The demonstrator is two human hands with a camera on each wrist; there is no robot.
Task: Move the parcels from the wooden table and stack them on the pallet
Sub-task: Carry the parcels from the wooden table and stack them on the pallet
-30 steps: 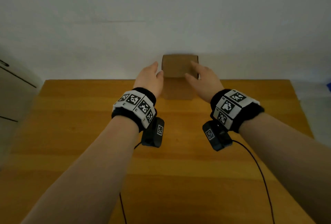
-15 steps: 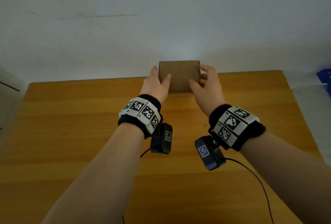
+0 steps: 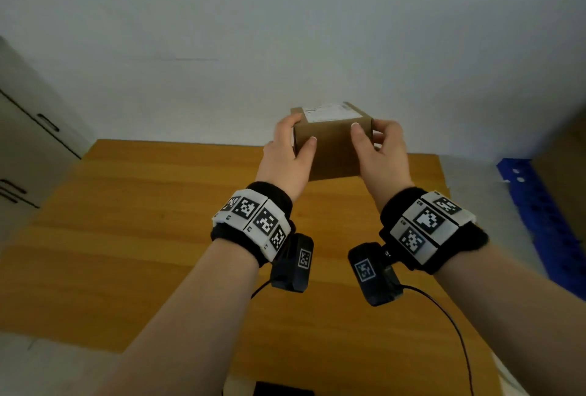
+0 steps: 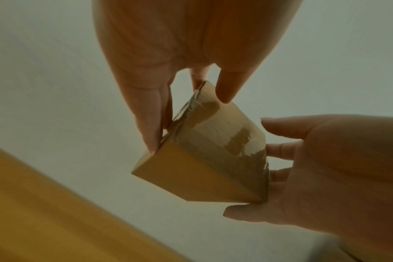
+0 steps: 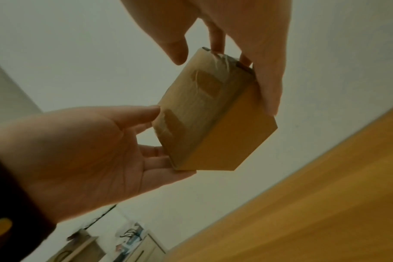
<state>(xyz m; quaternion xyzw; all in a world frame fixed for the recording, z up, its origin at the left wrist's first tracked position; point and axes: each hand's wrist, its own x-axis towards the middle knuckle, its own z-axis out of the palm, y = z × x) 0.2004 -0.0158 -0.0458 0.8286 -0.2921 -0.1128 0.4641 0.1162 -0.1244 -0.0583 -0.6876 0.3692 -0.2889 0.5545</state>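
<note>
Forearms: reaching forward from the near edge, each wearing a black wristband (image 3: 431, 230) with white coded tags and a small black camera hanging below on a cable.
Table (image 3: 133, 237): lying under the arms, wooden and orange-brown, running back to the wall.
Left hand (image 3: 287, 158): gripping the left end of the box, thumb lying across the near face, fingers curling round the far side and end.
Left hand, from the right wrist (image 5: 83, 156): showing as an open-looking palm with fingertips pressing the taped end.
Right hand (image 3: 380, 154): gripping the right end of the box, thumb on the near face close to the top edge, fingers wrapping behind.
Right hand, from the left wrist (image 4: 325, 170): cradling the taped end with spread fingers.
Box (image 3: 333, 148): hanging between both hands, clear above the far part of the table, with no side touching the wood; brown cardboard, clear tape over the ends, a white label (image 3: 329, 112) facing up.
Box from the wrists (image 4: 204, 159): tilting, with pale wall showing below it.
Pallet (image 3: 545, 211): lying low at the right, blue, well apart from the box.
Cabinet (image 3: 28, 148): standing at the left, grey with dark handles.
Wall (image 3: 285, 31): closing the view, plain and pale.
</note>
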